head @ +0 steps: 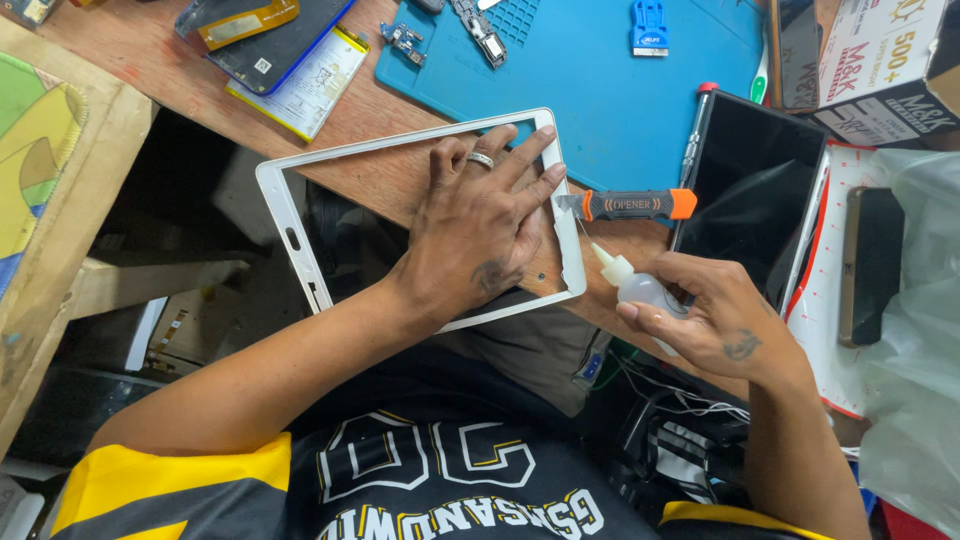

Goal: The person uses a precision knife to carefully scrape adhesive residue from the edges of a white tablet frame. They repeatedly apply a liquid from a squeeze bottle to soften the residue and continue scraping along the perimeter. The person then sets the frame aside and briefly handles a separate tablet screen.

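Fingers of our left hand point(475, 235) lie spread flat, pinning the white tablet frame point(300, 235) to the wooden bench point(380, 160) edge; our right hand point(715, 320) curls closed around a small squeeze bottle point(630, 285), nozzle aimed at the frame's corner beside the orange-tipped opener tool point(635, 205).

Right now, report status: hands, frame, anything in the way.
Left hand flat on white rectangular tablet frame, pinning it. Right hand holds small clear squeeze bottle, nozzle at frame's edge. Orange-and-black opener tool lies beside that edge.
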